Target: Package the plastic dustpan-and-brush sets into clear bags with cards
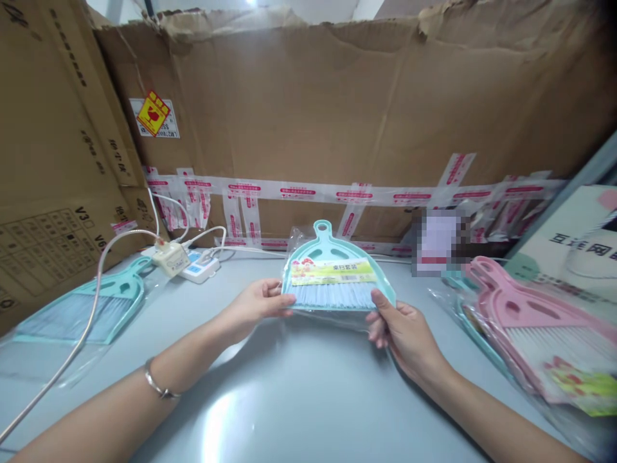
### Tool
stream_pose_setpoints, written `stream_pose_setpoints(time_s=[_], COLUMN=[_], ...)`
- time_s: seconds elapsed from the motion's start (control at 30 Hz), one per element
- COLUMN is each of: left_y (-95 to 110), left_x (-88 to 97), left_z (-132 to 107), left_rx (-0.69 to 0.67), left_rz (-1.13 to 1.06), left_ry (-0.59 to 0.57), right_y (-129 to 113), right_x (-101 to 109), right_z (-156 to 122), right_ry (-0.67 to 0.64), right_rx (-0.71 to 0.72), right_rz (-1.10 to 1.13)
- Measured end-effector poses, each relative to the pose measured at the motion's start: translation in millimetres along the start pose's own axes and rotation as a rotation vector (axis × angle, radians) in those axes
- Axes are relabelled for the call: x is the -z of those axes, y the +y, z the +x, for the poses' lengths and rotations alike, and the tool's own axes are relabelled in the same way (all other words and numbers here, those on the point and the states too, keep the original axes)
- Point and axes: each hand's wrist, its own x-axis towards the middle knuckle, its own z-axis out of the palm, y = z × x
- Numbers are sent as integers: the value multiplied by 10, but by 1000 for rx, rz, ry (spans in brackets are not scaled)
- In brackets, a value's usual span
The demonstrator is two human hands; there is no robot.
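Between my two hands, a light-green dustpan and brush set [337, 254] in clear plastic is held up above the table, its handle pointing away from me. A printed label with red mushrooms crosses its middle, and pale bristles show below that. My left hand [258, 301] grips the lower left corner, thumb on the front. On the lower right corner my right hand [398, 328] has its thumb on top and its fingers curled behind. The set's back side is hidden.
At the left lies another green dustpan set [91, 305], crossed by a white cable [96, 302]. A power strip [200, 265] with a plugged-in adapter [169, 257] is behind it. Pink dustpan sets [535, 308] are stacked at the right. Large cardboard boxes [299, 103] wall the table [289, 399].
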Motion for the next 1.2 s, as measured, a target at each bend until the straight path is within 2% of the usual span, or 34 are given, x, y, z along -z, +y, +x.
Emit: stream_pose_setpoints(time_s=[0.17, 0.3, 0.5, 0.57, 0.7, 0.8, 0.9, 0.97, 1.1, 1.2], left_y=[-44, -76, -109, -112, -98, -83, -70, -56, -8, 10], left_x=[11, -11, -78, -84, -55, -36, -52, -73, -64, 23], left_z=[61, 68, 38, 42, 58, 58, 40, 21, -2, 6], left_rx=[-28, -93, -113, -102, -101, -120, -101, -89, -77, -132], left_rz=[-13, 8, 44, 20, -38, -45, -23, 0, 118, 167], left_ry=[244, 328, 429, 439, 451, 447, 407, 375, 257, 93], right_y=[18, -26, -23, -3, -14, -59, -79, -73, -72, -88], right_x=[3, -22, -51, -24, 99, 192, 222, 207, 172, 184], right_z=[-20, -66, -76, -52, 15, 57, 70, 66, 63, 77], right_ry=[-181, -331, -212, -220, -329, -365, -462, -453, -220, -61], right_rx=[52, 61, -91, -59, 126, 294, 472, 542, 615, 628], right_rz=[30, 114, 48, -2, 28, -33, -244, -326, -291, -290])
